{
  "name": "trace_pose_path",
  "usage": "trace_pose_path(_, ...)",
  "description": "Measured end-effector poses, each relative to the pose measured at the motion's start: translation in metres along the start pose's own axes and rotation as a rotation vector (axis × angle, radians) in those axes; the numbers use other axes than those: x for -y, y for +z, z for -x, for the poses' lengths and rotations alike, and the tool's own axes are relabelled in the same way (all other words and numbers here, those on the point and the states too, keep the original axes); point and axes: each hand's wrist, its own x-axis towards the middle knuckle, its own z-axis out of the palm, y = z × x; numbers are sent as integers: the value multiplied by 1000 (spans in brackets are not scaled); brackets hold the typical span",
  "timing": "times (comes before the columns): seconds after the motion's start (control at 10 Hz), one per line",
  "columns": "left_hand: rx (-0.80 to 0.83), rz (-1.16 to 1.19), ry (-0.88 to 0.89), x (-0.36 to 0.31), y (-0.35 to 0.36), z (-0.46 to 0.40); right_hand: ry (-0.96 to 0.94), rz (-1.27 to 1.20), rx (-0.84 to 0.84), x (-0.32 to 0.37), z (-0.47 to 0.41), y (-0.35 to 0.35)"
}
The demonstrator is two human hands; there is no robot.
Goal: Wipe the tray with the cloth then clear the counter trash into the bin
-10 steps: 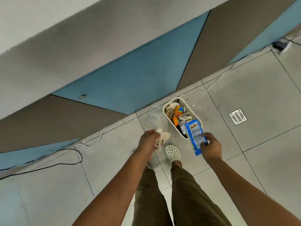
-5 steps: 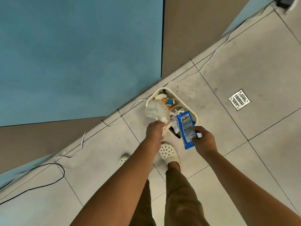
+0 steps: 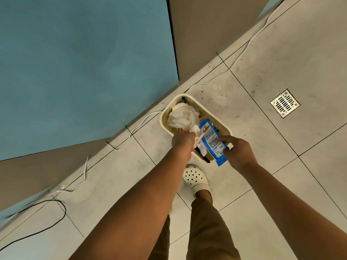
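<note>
Over the bin (image 3: 163, 117) by the wall, the left hand (image 3: 183, 140) grips a white wad (image 3: 183, 117) while the right hand (image 3: 237, 152) pinches a blue packet (image 3: 211, 139).

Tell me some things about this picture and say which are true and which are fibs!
1. The bin stands on the floor. True.
2. The right hand holds a red packet. False: the packet is blue.
3. The left hand grips a white bag over the bin. True.
4. The drain is under the bin. False: it lies apart, off to the right.
5. The person is barefoot. False: a white shoe shows.
</note>
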Motion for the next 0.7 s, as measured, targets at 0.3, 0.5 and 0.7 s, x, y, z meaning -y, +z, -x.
trace_pose_path(0.3,29,-639,412,25,11,-50,-24,172,63,-2,-41,25)
trace_pose_path(0.5,116,-459,461,39,3,-39,-122,409,-1,-2,-33,24)
trace_pose_path(0.7,21,-323,460,52,-22,-21,-120,356,-121,1,-11,21)
